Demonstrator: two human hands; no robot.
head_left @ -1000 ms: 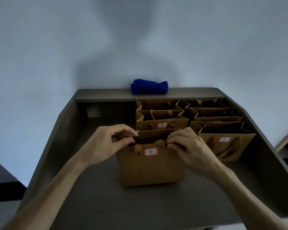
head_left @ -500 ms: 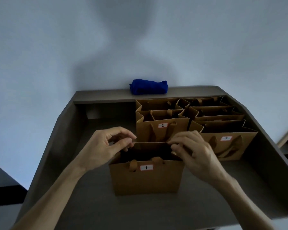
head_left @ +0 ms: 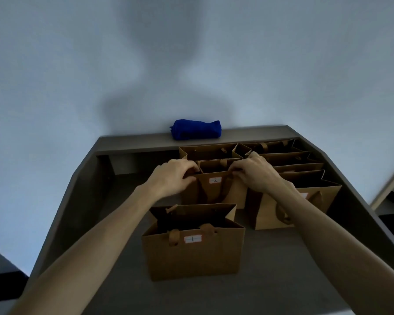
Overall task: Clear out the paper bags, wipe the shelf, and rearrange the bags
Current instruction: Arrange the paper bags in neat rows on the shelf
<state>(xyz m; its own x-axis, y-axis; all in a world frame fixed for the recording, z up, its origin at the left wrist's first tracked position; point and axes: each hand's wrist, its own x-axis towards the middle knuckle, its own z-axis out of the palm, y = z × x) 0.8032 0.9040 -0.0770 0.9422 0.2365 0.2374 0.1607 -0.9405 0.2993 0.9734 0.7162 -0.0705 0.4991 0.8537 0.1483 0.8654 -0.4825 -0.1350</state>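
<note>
I count seven paper bags on the shelf [head_left: 282, 280], as near as I can tell. The bag marked 1 [head_left: 191, 253] stands alone at six o'clock. The bag marked 2 [head_left: 215, 192] and one more bag behind it [head_left: 205, 151] are at twelve. Four bags in a row [head_left: 305, 201] stand at two o'clock, their rims overlapping. There is one blue rolled cloth [head_left: 196, 129] and two grips: my left grip [head_left: 175, 176] and right grip [head_left: 257, 176].

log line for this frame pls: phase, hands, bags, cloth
phase: clearing bags | left hand + right hand: gripping top rim of bag 2 | bag 1: set down in front, untouched | blue cloth: on top ledge
</note>
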